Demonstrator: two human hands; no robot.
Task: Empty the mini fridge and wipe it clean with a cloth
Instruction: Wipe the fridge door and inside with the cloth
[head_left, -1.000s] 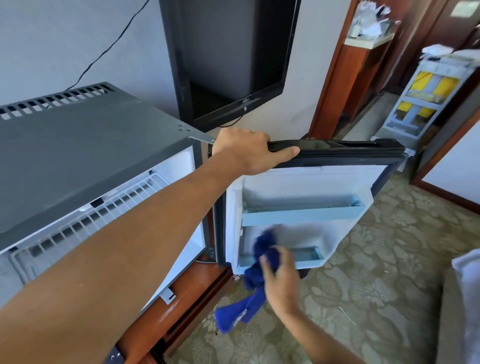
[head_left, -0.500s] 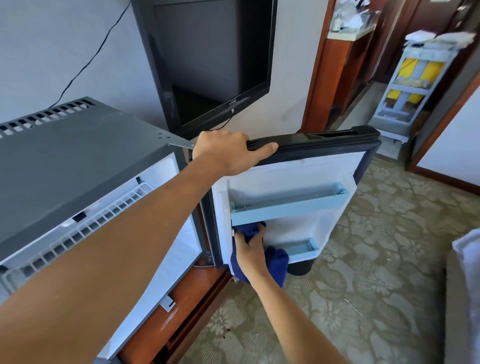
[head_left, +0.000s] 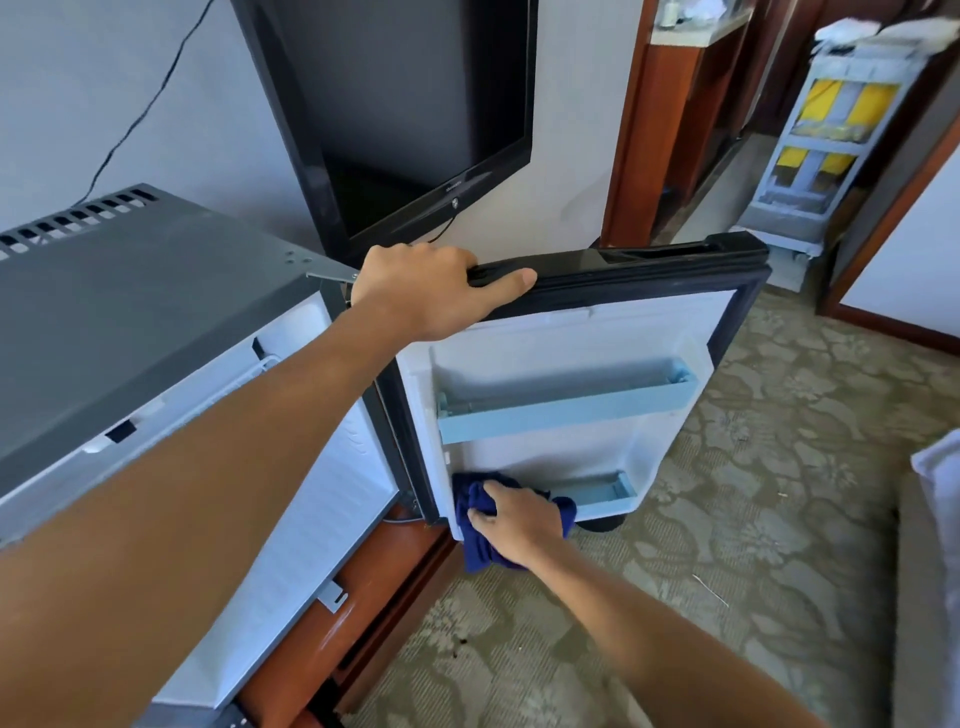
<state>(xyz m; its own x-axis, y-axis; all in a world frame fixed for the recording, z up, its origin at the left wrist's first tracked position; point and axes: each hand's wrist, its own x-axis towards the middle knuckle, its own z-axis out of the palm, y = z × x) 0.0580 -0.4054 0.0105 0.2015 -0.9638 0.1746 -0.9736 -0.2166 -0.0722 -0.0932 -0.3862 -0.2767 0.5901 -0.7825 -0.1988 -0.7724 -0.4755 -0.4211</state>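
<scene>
The grey mini fridge (head_left: 130, 291) stands at the left with its door (head_left: 597, 343) swung wide open, white inner side facing me. My left hand (head_left: 431, 291) grips the door's black top edge near the hinge. My right hand (head_left: 511, 519) holds a dark blue cloth (head_left: 475, 540) bunched against the door's lower left corner, beside the small bottom door shelf (head_left: 597, 493). The long pale blue upper door shelf (head_left: 566, 410) holds nothing that I can see. A white wire rack (head_left: 265, 361) shows just inside the fridge; the rest of the interior is hidden by my left arm.
A black TV (head_left: 410, 119) hangs on the wall behind the door. The fridge sits on a brown wooden base (head_left: 363, 613). Patterned carpet (head_left: 727, 545) spreads right of the door. A housekeeping cart (head_left: 831, 130) stands in the doorway at the back right, and a white fabric edge (head_left: 940, 483) shows at far right.
My right hand has carried the blue cloth from the middle of the door's lower panel up to the left side, then down to the lower left corner. My left hand stays on the door top.
</scene>
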